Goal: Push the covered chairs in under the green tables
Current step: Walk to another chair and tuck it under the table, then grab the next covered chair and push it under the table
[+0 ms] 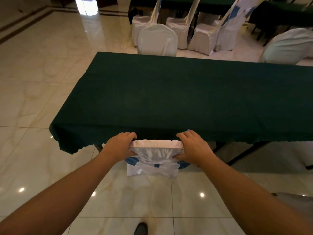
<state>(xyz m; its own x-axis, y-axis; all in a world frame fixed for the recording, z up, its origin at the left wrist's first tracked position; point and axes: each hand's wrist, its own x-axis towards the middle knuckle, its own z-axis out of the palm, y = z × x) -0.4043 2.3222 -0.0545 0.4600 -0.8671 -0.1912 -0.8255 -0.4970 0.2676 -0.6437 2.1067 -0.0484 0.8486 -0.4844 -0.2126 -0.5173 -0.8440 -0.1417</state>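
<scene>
Both bare arms reach forward over the glossy floor (42, 92). Left hand (121, 145) and right hand (194, 146) curl round the top corners of the white-covered chair (156, 151), its back right against the green table (169, 92) edge.

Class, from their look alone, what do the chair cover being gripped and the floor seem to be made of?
White chair cover: probably satin-like fabric, since it is creased with a soft sheen. Pale tiled floor: likely polished marble or marble-look tile, given its veining, grout lines and mirrored lights.
</scene>
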